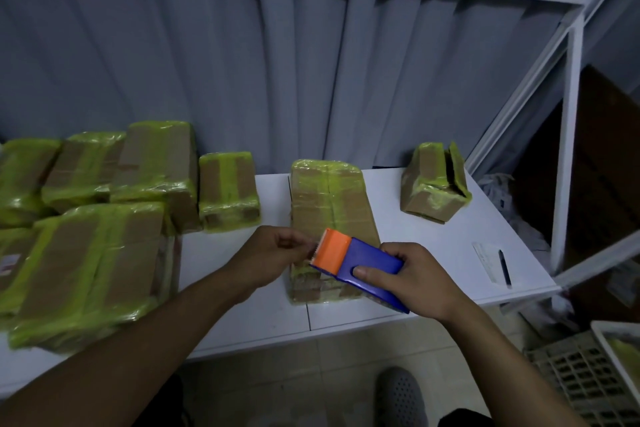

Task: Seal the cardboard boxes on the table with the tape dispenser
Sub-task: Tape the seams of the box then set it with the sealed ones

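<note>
My right hand [412, 279] grips a blue tape dispenser [363, 263] with an orange cutter head, held above the near end of a long cardboard box [330, 204] wrapped in yellow-green tape. Fingers of my left hand [273, 253] are pinched together right at the orange head, seemingly on the tape end, though the tape itself is too faint to see. The box lies lengthwise on the white table [433, 246]. A smaller taped box [433, 184] with a loose flap stands at the back right.
Several taped boxes are piled on the table's left side [104, 218], with one small box [228, 189] beside the pile. A pen and paper slip [498, 263] lie near the right edge. A white shelf frame [568, 149] rises at right; a plastic crate [585, 378] sits on the floor.
</note>
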The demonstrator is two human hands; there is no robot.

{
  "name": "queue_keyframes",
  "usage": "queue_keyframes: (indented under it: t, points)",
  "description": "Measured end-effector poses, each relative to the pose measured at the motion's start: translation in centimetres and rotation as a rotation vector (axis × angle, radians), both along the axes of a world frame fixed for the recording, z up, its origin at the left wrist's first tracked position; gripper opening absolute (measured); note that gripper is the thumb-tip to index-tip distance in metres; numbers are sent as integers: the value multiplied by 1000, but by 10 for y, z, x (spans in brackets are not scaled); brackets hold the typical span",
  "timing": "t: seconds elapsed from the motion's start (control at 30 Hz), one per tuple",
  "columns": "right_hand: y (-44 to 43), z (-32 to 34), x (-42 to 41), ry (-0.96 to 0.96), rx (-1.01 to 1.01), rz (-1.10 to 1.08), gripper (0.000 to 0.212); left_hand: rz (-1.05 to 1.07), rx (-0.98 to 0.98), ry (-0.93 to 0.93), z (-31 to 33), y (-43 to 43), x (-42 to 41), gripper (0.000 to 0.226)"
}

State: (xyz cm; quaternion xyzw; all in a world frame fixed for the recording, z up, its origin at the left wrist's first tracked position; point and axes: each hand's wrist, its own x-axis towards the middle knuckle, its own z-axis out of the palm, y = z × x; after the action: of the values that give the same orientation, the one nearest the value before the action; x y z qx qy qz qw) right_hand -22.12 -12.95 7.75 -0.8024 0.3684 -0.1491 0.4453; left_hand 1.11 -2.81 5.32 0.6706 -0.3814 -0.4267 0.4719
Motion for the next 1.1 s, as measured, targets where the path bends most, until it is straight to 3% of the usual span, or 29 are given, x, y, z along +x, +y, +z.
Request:
queue_keyframes:
  t: [0.47, 0.6, 0.8, 1.1]
  points:
    - [-8, 1, -1, 211, -91, 32, 33, 113, 120, -52, -22, 14, 46, 9]
    - [-7, -2, 3, 260, -130, 33, 52, 141, 133, -35, -31, 20, 57, 13]
    - [7, -9, 22, 506, -385, 23, 66, 166, 182, -54, -54, 26, 51, 12]
    - [10, -17, 42, 662, -463, -4, 66, 292, 175, 30, -87, 12, 38, 7]
